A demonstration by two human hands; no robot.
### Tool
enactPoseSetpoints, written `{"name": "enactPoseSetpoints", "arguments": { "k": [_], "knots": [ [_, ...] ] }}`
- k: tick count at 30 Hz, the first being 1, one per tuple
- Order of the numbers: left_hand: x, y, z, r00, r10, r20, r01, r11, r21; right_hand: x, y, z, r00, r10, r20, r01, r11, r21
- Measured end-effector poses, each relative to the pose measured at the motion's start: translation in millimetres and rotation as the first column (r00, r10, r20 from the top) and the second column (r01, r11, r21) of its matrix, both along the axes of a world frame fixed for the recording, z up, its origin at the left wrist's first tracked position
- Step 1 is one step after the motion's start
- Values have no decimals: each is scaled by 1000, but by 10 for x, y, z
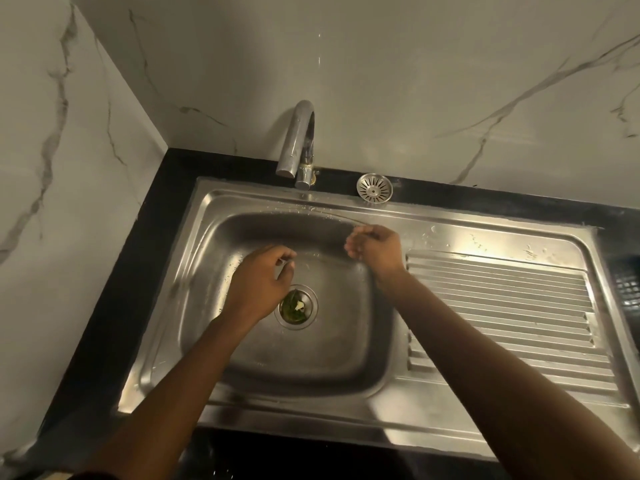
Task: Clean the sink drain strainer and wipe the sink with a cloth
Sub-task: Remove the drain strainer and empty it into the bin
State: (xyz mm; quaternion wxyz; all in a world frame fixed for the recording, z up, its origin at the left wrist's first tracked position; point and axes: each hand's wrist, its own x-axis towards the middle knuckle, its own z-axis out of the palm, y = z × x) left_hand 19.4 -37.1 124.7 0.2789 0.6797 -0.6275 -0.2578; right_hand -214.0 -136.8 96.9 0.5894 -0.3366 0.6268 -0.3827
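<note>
Stainless steel makes up the whole sink [346, 410], which is set into a black counter [114, 306] below a pale marble-veined wall [381, 64]. The strainer [375, 188], a small round metal basket with slots radiating from its centre, sits out of the basin on the back rim, just to the right of the curved chrome faucet [299, 140]. The drain [304, 318] in the basin floor is uncovered, and green and pale scraps [294, 306] lie in its opening. The left hand [259, 282] hangs over the basin just above and to the left of the drain, partly covering its left edge. Its fingers are curled with the tips drawn towards the thumb, and I cannot tell whether they pinch something small or nothing. The right hand [375, 247] is held over the back right corner of the basin, next to the ribbed draining board [502, 306]. Its fingers droop loosely, slightly blurred, with nothing in them. Water droplets speckle the back rim and the upper part of the draining board. Both forearms reach in from the bottom of the view.
</note>
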Motion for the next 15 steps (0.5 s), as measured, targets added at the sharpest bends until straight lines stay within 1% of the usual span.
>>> {"name": "enactPoseSetpoints", "arguments": {
  "k": [2,4,6,10,13,15],
  "knots": [
    [68,52,-39,1000,21,-2,-21,999,34,72,242,-118,975,168,-146,-174,984,-28],
    [127,111,-87,1000,24,6,-24,997,68,177,431,-241,880,322,-348,-350,936,-19],
    [182,164,-135,1000,14,9,-15,995,99,307,558,-337,768,427,-477,-484,875,6],
    [259,246,-225,1000,-9,9,7,986,167,564,697,-490,588,596,-547,-647,752,123],
    [302,299,-321,1000,-18,25,12,973,230,711,756,-582,434,668,-605,-727,656,202],
    [338,337,-394,1000,-12,26,5,966,259,813,798,-656,337,715,-612,-765,587,264]
  ]
}}
